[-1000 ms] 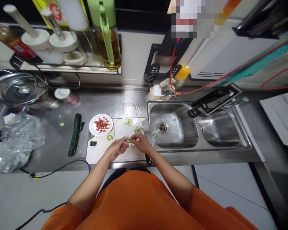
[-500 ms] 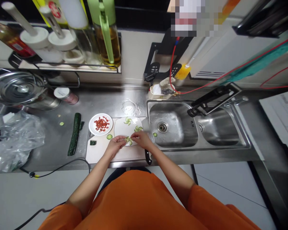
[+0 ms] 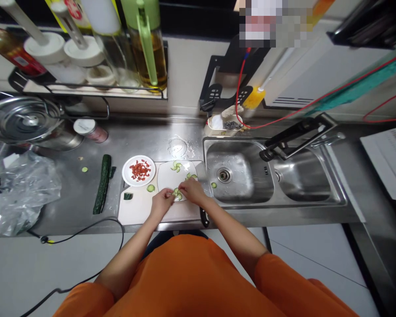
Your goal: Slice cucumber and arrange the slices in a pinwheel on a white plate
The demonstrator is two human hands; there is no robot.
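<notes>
Head view: at the near edge of the plate [image 3: 166,174], my left hand [image 3: 162,204] and right hand [image 3: 193,193] touch cucumber slices [image 3: 177,196]; whether pinching, I cannot tell.

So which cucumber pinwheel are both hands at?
The front pinwheel, between the left hand and right hand; the other two pinwheels lie farther back on the plate.

Two bare hands [image 3: 163,204] close together, fingers [image 3: 181,187] bent inward, backs uppermost, forearms [image 3: 132,247] slanting toward each other.
</notes>
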